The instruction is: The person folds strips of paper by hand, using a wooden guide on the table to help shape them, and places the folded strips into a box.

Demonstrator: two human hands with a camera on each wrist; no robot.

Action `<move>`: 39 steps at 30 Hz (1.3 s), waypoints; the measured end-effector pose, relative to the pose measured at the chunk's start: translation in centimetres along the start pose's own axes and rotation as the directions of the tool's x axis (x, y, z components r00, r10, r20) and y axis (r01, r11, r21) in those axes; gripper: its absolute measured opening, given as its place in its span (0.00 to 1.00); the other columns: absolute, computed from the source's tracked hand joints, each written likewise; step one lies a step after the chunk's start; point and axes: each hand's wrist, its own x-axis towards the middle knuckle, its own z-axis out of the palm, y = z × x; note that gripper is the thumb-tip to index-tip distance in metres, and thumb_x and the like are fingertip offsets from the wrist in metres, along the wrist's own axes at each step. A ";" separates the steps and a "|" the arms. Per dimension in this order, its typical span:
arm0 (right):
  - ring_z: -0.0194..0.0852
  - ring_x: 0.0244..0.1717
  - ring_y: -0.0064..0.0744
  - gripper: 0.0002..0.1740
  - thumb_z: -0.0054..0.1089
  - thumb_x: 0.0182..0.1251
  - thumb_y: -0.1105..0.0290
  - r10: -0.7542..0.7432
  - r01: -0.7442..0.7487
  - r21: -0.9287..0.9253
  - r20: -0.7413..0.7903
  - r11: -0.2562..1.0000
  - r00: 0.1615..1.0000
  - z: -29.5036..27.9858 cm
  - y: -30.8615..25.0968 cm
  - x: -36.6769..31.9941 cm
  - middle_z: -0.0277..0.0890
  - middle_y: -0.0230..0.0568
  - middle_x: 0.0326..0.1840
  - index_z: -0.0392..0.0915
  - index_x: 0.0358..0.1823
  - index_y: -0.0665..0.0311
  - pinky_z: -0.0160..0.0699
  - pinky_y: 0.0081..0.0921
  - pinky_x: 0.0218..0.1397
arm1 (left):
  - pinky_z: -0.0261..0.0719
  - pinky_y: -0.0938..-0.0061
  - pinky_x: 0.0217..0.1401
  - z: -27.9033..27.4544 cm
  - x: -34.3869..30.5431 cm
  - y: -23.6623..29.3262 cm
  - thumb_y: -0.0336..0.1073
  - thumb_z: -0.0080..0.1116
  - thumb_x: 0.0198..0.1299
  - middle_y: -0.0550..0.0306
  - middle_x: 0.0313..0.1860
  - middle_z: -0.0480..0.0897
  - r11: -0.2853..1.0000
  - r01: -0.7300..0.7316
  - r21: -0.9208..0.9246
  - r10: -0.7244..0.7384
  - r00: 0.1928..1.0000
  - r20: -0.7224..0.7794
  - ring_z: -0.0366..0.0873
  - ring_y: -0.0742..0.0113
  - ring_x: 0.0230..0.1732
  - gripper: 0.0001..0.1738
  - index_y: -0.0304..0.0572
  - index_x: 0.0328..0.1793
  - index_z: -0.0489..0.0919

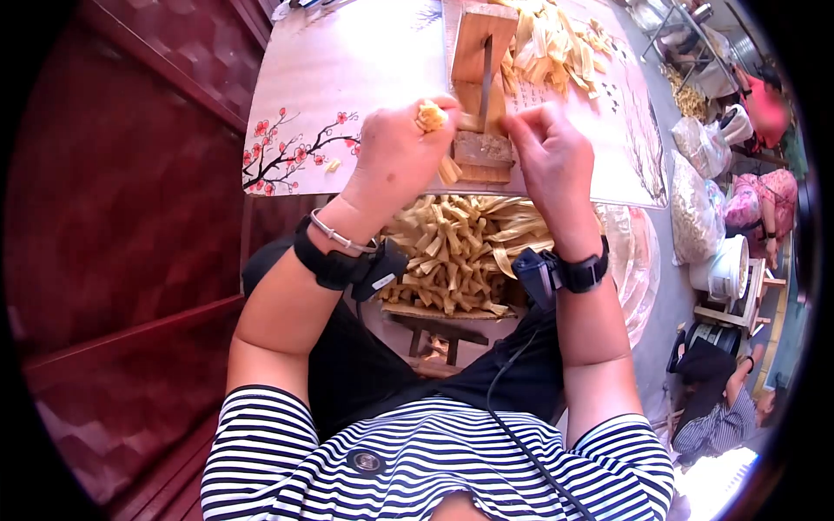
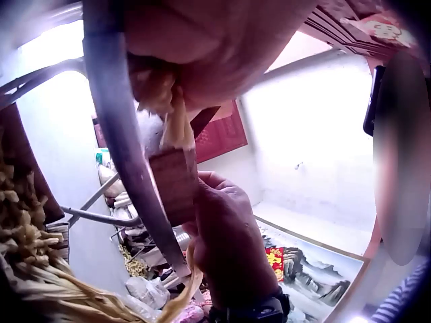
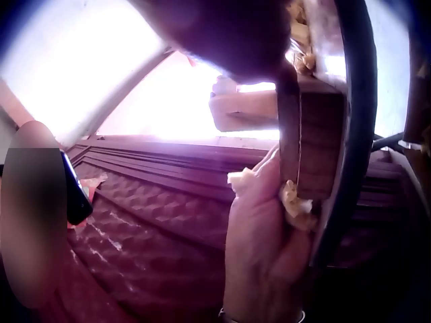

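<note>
An upright wooden jig [image 1: 479, 52] with a lower block [image 1: 482, 152] stands at the table's near edge. My left hand [image 1: 395, 152] grips a bundle of short yellow strips [image 1: 430, 115] against the jig's left side. My right hand [image 1: 552, 156] is curled at the jig's right side and pinches a yellow strip. In the left wrist view, that strip [image 2: 190, 279] hangs under the right hand [image 2: 232, 249], beside the wooden block [image 2: 175, 185]. The right wrist view shows the left hand [image 3: 262, 249] with yellow bits [image 3: 295, 202] at the block [image 3: 316, 141].
A heap of yellow strips [image 1: 556, 43] lies on the table [image 1: 347, 78] behind the jig. Below the table edge, a tray piled with cut strips [image 1: 460, 252] rests on a stool over my lap. A dark red wall [image 1: 130, 174] is on the left. Sacks [image 1: 695, 208] and seated people are at the right.
</note>
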 end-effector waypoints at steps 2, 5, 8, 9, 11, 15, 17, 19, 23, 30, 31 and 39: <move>0.78 0.22 0.39 0.12 0.68 0.59 0.59 0.041 -0.049 -0.135 -0.062 0.990 0.997 -0.3 0.9 0.6 0.79 0.42 0.21 0.80 0.33 0.60 0.73 0.31 0.27 | 0.75 0.82 0.34 0.1 0.1 0.1 0.31 0.60 0.61 0.61 0.31 0.85 0.996 0.090 0.007 -0.089 0.994 -0.058 0.77 0.80 0.30 0.10 0.37 0.46 0.85; 0.68 0.19 0.19 0.08 0.69 0.60 0.69 0.018 0.018 0.233 -0.154 0.972 0.988 -1.2 0.8 -0.5 0.76 0.33 0.19 0.78 0.32 0.64 0.66 0.18 0.24 | 0.75 0.83 0.35 -0.7 -0.9 -1.0 0.27 0.56 0.62 0.60 0.38 0.86 0.997 0.024 -0.071 -0.030 0.996 -0.081 0.77 0.82 0.33 0.13 0.37 0.52 0.82; 0.64 0.20 0.12 0.06 0.69 0.59 0.75 -0.162 0.199 0.311 -0.142 0.929 0.977 -1.4 -0.6 -2.5 0.74 0.28 0.19 0.78 0.33 0.65 0.63 0.11 0.22 | 0.75 0.84 0.39 -1.9 -3.0 0.3 0.26 0.53 0.64 0.57 0.45 0.85 0.968 -0.185 -0.171 0.169 0.980 -0.108 0.78 0.82 0.38 0.16 0.37 0.57 0.80; 0.65 0.19 0.12 0.06 0.68 0.61 0.73 -0.247 0.261 0.303 -0.084 0.917 0.965 -1.6 -1.3 -2.8 0.75 0.29 0.20 0.78 0.33 0.65 0.64 0.13 0.21 | 0.75 0.85 0.42 -2.9 -4.1 1.8 0.26 0.51 0.64 0.56 0.50 0.83 0.973 -0.107 -0.202 0.113 0.993 0.016 0.78 0.81 0.40 0.16 0.33 0.57 0.79; 0.70 0.19 0.21 0.06 0.68 0.57 0.74 -0.491 0.489 0.320 -0.080 0.812 0.867 -1.2 -2.7 -3.2 0.74 0.32 0.20 0.77 0.30 0.62 0.69 0.21 0.20 | 0.77 0.82 0.40 -1.4 -5.1 2.4 0.25 0.51 0.64 0.55 0.40 0.84 0.917 -0.203 -0.343 0.209 0.978 -0.020 0.80 0.77 0.36 0.12 0.34 0.52 0.81; 0.72 0.19 0.32 0.07 0.64 0.47 0.70 -0.780 0.748 0.319 -0.040 0.582 0.624 -0.5 -3.7 -4.4 0.69 0.31 0.18 0.73 0.26 0.56 0.69 0.27 0.20 | 0.76 0.84 0.35 -1.4 -7.0 2.3 0.33 0.52 0.68 0.64 0.28 0.81 0.694 0.406 -0.594 -0.198 0.902 0.384 0.77 0.80 0.31 0.11 0.34 0.39 0.81; 0.70 0.17 0.32 0.09 0.65 0.51 0.66 -0.791 0.717 0.395 0.042 0.575 0.611 -1.2 -3.5 -4.9 0.67 0.30 0.17 0.71 0.24 0.56 0.66 0.28 0.18 | 0.75 0.86 0.31 -1.2 -6.6 1.9 0.34 0.54 0.66 0.66 0.27 0.81 0.518 0.672 -0.529 -0.201 0.697 0.688 0.76 0.81 0.29 0.11 0.34 0.37 0.82; 0.67 0.14 0.35 0.14 0.64 0.56 0.62 -0.780 0.667 0.477 0.064 0.572 0.623 -1.5 -3.4 -5.2 0.64 0.31 0.14 0.67 0.21 0.55 0.64 0.29 0.17 | 0.77 0.81 0.32 -1.7 -5.8 2.4 0.36 0.57 0.64 0.60 0.28 0.82 0.790 0.469 -0.394 0.138 0.491 0.860 0.78 0.77 0.29 0.12 0.32 0.38 0.82; 0.68 0.13 0.38 0.19 0.60 0.63 0.58 -0.672 0.608 0.409 0.018 0.680 0.740 -1.7 -3.2 -5.1 0.65 0.34 0.12 0.67 0.18 0.57 0.65 0.31 0.16 | 0.79 0.79 0.33 -3.2 -6.8 4.7 0.36 0.62 0.61 0.57 0.29 0.84 0.397 0.789 -0.468 0.228 0.410 0.883 0.80 0.73 0.30 0.15 0.27 0.44 0.81; 0.63 0.08 0.26 0.20 0.53 0.70 0.56 -0.074 -0.378 0.544 0.636 0.749 0.768 -2.4 -3.4 -5.0 0.71 0.36 0.14 0.78 0.25 0.62 0.58 0.25 0.12 | 0.69 0.78 0.25 -3.4 -4.8 3.0 0.35 0.66 0.55 0.59 0.26 0.76 0.808 -0.588 -0.012 0.556 0.757 0.343 0.73 0.71 0.24 0.15 0.35 0.47 0.84; 0.61 0.08 0.22 0.19 0.52 0.71 0.57 -0.058 -0.643 0.499 0.813 0.580 0.579 -2.7 -3.9 -5.0 0.71 0.34 0.15 0.79 0.27 0.62 0.56 0.23 0.11 | 0.70 0.76 0.25 -3.2 -4.9 3.2 0.32 0.68 0.51 0.58 0.28 0.76 0.797 -0.603 -0.042 0.586 0.752 0.301 0.73 0.69 0.25 0.16 0.36 0.47 0.84; 0.65 0.17 0.12 0.09 0.59 0.68 0.72 0.108 -0.681 0.712 0.673 0.174 0.732 -1.1 -5.3 -6.1 0.81 0.38 0.31 0.77 0.44 0.69 0.61 0.09 0.18 | 0.79 0.73 0.28 -3.0 -5.1 2.3 0.33 0.72 0.40 0.48 0.39 0.82 0.742 -0.658 0.130 0.670 0.736 -0.097 0.81 0.60 0.28 0.11 0.38 0.31 0.84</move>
